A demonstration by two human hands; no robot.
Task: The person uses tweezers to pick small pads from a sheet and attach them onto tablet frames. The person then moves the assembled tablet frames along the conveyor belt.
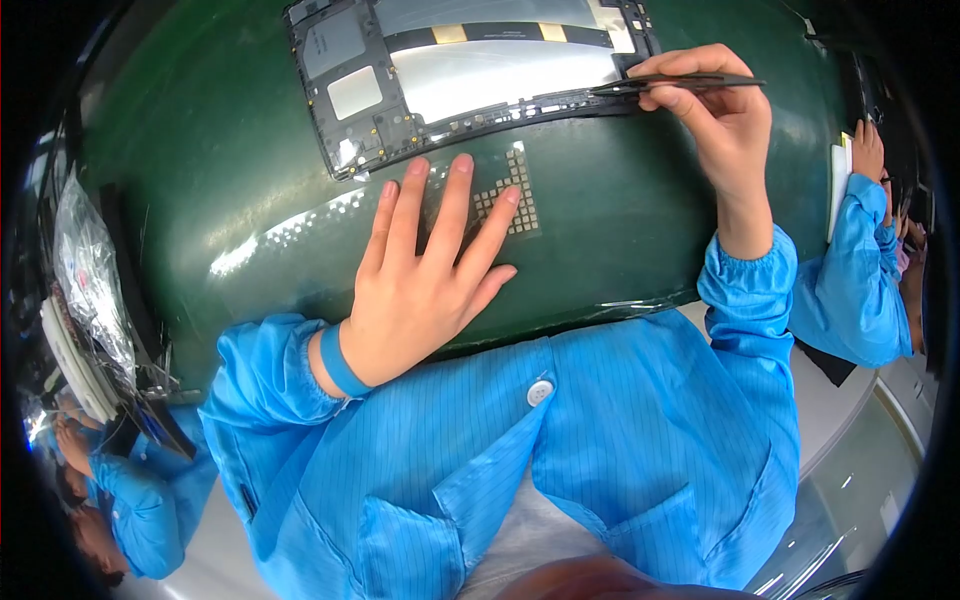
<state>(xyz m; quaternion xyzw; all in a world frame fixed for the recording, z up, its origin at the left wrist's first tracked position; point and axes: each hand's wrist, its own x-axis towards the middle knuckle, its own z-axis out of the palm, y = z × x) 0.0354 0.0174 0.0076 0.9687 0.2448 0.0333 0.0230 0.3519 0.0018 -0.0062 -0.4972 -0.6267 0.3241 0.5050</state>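
A tablet-sized device frame (365,125), black with a bright silvery panel inside, lies on the green mat at the far middle. My right hand (715,115) pinches black tweezers (700,80) at the frame's right side, their tips pointing left over its near edge. My left hand (415,265) lies flat with fingers spread, its longer fingertips close to the frame's near edge. Beside and partly under its index finger is a clear sheet of small square pads (520,205), part of it hidden by the hand. A blue band (340,362) circles my left wrist.
The green mat (620,220) covers the table. Clear plastic bags (90,270) and a stack of pale flat pieces (75,355) lie at the left edge. Co-workers in blue sleeves sit at the left (140,515) and right (855,280).
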